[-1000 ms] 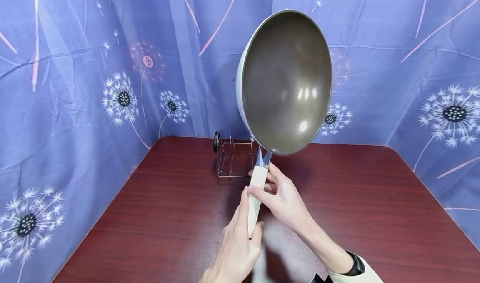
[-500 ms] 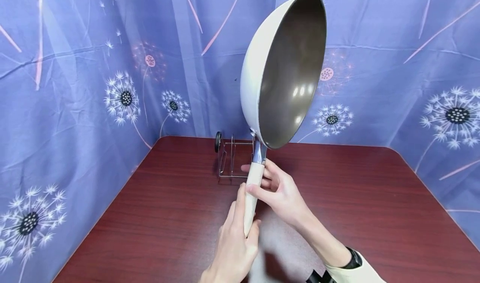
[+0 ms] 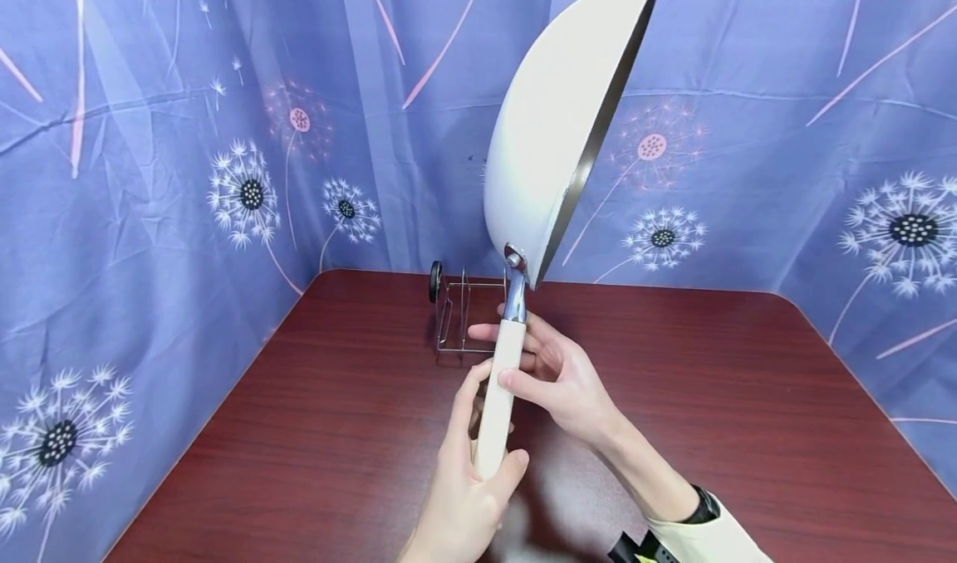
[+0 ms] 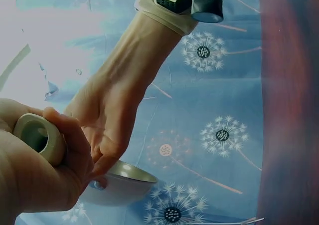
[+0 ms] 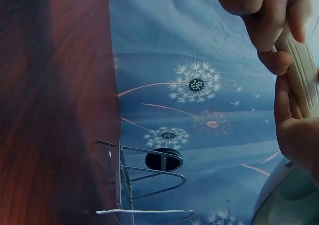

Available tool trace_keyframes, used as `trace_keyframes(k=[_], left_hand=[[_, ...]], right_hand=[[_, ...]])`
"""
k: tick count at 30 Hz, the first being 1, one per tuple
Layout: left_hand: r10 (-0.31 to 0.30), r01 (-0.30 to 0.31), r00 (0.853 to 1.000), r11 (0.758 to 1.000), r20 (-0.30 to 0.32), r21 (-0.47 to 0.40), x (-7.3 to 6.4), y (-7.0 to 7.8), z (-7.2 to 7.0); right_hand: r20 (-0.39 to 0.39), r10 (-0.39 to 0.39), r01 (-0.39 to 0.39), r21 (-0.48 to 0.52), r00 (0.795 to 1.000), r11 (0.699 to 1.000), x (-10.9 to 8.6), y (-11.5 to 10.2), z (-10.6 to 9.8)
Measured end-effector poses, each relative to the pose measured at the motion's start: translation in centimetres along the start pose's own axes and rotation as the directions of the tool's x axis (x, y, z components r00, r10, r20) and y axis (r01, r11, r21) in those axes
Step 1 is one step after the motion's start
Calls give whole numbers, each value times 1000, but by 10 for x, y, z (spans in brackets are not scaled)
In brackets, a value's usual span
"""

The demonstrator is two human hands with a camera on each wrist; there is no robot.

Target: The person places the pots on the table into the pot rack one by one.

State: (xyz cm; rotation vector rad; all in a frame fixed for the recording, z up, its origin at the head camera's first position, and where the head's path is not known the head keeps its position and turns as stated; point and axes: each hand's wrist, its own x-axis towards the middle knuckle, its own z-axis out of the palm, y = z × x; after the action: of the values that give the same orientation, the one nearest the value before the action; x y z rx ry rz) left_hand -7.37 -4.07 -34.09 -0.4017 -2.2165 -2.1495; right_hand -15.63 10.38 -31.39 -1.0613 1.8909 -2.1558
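Observation:
A deep wok-like pan, white outside and brown inside, is held up above the table, bowl upward and nearly edge-on in the head view. Its cream handle slants down toward me. My left hand grips the lower handle; the left wrist view shows its fingers wrapped near the hollow handle end. Higher up, my right hand holds the handle with the thumb in front and fingers behind, some of them stretched out to the left. The right wrist view catches both hands around the handle.
A wire rack with a black disc on its left side stands at the back of the red-brown table, partly behind the right fingers. Blue dandelion-print curtain hangs behind and along the sides.
The pan has turned about its handle, from showing its brown inside to showing mostly its white outside. Both hands stay on the handle; the left fingers have shifted round it.

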Motion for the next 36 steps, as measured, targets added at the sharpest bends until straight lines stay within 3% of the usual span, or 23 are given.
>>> trace_keyframes(k=[4,8,13,20,30,36], left_hand=[[84,-77,994,992,-65,105,-2,-2,2],[194,-165,974,961,-118,220,-2,-6,4],[262,-199,949,930,-175,310,-2,-10,6],[201,-96,944,926,-263,365,-6,-12,8],[254,-83,912,882,-321,464,-9,-22,12],[216,-53,918,899,-333,436,-9,-24,13]], right_hand=[[20,-5,5,8,1000,1000,2,4,0],[36,8,-9,9,999,1000,4,9,1],[83,-1,-6,80,997,997,6,14,2],[140,-37,20,123,989,992,9,21,4],[166,-13,-13,151,986,988,10,32,4],[181,-10,-19,158,984,987,10,39,4]])
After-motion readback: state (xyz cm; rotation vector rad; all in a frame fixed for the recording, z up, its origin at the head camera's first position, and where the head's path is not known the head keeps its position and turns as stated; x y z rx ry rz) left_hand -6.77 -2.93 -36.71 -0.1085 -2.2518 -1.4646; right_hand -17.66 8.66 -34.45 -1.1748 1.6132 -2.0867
